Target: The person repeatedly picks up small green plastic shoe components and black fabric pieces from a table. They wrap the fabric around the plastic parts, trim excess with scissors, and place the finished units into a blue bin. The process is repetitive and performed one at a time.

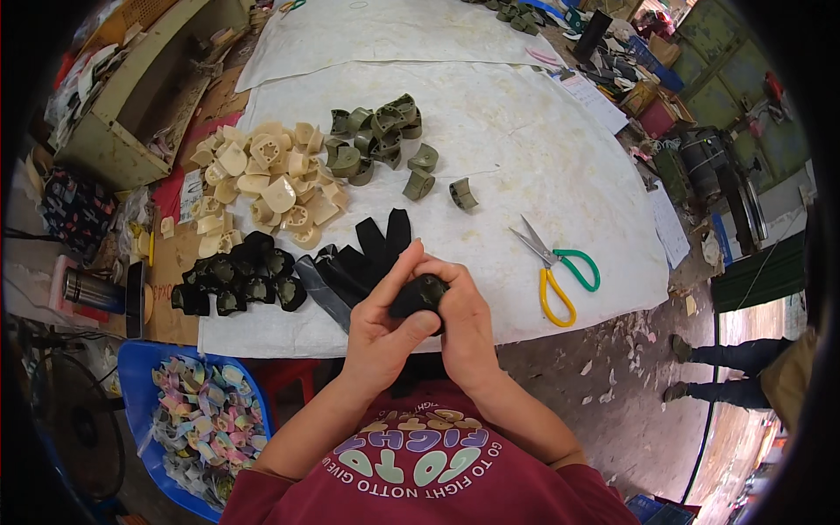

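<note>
Both hands meet at the table's near edge around a shoe heel (418, 297), dark olive and partly wrapped in black fabric. My left hand (382, 332) grips it from the left, thumb pressed on its lower side. On its other side, the curled fingers of my right hand (468, 319) close on the same heel. Just beyond my left hand, black fabric pieces (372, 243) fan out flat. To their left sits a cluster of heels covered in black (236, 276). Bare olive heels (385, 127) and a pile of beige heels (276, 175) lie farther back.
Scissors (551, 262) with one green and one yellow handle lie spread to the right. A blue bin (144, 394) of colourful scraps stands below the table at left. A metal flask (92, 293) is at the far left. Another person's legs (735, 367) show at right.
</note>
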### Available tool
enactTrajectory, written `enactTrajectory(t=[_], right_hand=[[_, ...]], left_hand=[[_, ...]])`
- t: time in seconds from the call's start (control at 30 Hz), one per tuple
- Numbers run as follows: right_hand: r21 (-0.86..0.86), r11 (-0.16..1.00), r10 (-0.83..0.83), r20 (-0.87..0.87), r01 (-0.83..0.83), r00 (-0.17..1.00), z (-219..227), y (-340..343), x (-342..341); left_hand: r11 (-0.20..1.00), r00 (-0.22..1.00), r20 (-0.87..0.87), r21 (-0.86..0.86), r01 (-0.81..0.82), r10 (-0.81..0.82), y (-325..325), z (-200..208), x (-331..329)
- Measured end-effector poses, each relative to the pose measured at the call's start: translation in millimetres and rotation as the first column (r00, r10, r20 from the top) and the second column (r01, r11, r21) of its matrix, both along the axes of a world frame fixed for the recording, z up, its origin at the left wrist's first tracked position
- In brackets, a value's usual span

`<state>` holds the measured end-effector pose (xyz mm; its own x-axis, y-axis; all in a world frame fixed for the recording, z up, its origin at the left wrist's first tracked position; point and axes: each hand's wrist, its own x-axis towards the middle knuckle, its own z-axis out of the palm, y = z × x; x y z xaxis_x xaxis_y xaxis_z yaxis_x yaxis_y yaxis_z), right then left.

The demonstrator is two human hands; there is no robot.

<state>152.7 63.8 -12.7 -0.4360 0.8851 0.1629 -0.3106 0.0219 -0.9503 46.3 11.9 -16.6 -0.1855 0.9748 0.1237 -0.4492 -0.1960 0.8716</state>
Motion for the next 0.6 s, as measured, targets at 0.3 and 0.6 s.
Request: enactTrajectory(t=[0.3,0.6], right_hand=[[-0.205,0.960,0.192,-0.009,-0.190,0.981,7,14,12],[-0.361,0.924,0.039,-0.228,-0.122,0.973,2,7,-4]], left_hand=[[0.995,0.963,0.260,-0.061,0.084,-0.066,-2,10,-3],[0.997,0.996,-0.079,0.069,-0.047,0.052,-5,2,1]])
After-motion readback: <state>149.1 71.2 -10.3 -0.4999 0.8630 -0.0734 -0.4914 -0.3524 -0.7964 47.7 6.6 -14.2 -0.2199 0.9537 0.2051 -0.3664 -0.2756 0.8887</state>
